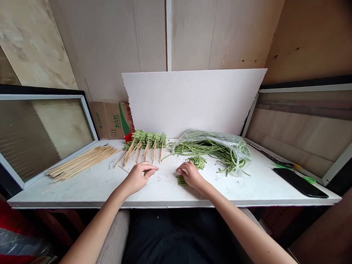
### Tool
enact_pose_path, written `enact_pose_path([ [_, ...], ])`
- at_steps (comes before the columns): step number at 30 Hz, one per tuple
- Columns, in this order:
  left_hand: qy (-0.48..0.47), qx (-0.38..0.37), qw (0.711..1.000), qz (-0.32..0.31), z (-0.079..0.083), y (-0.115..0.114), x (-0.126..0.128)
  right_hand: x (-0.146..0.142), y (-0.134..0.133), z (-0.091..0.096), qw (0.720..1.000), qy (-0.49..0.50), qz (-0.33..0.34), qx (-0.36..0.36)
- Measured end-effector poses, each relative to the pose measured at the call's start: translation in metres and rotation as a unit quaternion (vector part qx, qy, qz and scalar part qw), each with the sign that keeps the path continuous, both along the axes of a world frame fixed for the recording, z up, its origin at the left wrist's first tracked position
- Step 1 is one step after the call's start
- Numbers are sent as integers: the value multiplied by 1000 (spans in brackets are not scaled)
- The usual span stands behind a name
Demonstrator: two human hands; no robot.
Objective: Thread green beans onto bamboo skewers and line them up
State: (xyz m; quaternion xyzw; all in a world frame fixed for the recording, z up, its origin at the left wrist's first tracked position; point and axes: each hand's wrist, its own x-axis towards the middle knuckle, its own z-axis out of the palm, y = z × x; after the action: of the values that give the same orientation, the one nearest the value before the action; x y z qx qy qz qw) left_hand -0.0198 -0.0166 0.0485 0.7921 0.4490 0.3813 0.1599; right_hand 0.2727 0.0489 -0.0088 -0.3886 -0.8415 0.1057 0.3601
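My left hand (139,176) is closed in a pinch around a thin bamboo skewer (123,169), which sticks out to the left of the hand. My right hand (191,175) hovers over the table with its fingers curled together; whatever they hold, if anything, is hidden. Partly under that hand lies a neat row of cut green bean pieces (181,180). Just behind it is a loose heap of cut bean pieces (197,161). Finished bean skewers (147,140) are stacked beyond my left hand, their bare sticks pointing toward me.
Many loose bamboo skewers (82,162) lie at the left. A clear plastic bag (236,145) of long green beans (204,148) sits at the back right. At the right edge are a black phone (299,183) and scissors (287,163). A white board (194,102) stands behind.
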Motion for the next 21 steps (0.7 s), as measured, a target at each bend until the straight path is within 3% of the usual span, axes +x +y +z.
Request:
enact_pose_path([
  [3,20,11,1000,-16,2,-6,5,-4,-9,14,999,30,13,-27],
  [9,13,35,999,-38,0,-14,19,-24,-44,39,989,82,106,-56],
  [14,-27,16,999,-25,-4,-15,29,-40,-60,41,990,88,100,-35],
  [21,-7,27,1000,-6,-3,-11,23,-38,-55,42,991,112,75,-10],
])
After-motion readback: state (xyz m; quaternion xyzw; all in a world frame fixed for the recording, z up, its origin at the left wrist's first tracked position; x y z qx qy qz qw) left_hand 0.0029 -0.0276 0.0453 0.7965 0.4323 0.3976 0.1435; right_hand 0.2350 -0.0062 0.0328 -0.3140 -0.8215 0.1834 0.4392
